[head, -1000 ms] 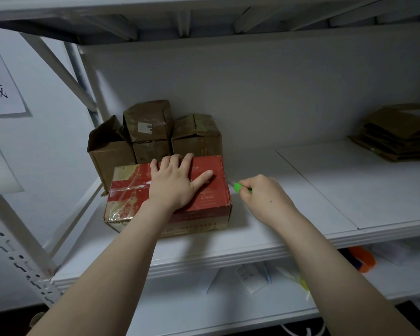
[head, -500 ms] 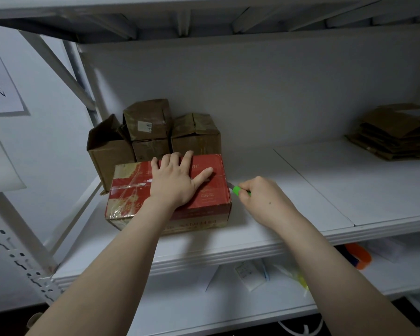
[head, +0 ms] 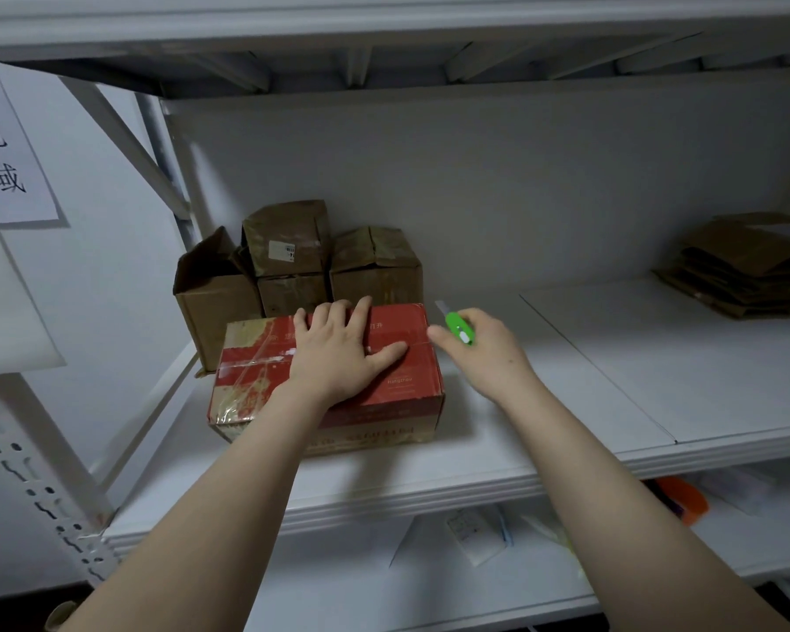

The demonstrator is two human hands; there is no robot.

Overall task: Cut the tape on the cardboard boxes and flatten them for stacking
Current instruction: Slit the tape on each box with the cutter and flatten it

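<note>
A red cardboard box [head: 411,380] with clear tape across its top lies on the white shelf [head: 498,458]. My left hand [head: 343,353] rests flat on the box top, fingers spread. My right hand [head: 486,353] grips a green utility knife [head: 458,328] just right of the box's top right edge. The blade sticks up and away, clear of the box, and my index finger reaches toward the taped edge.
Three brown boxes [head: 293,266] stand behind the red box against the back wall, the left one open. A pile of flattened cardboard [head: 749,266] lies at the far right of the shelf. A lower shelf holds papers and an orange object [head: 682,497].
My right hand has lifted the knife from beside the box's right side up to its top right edge, so the blade now shows. The left hand stays pressed on the box.
</note>
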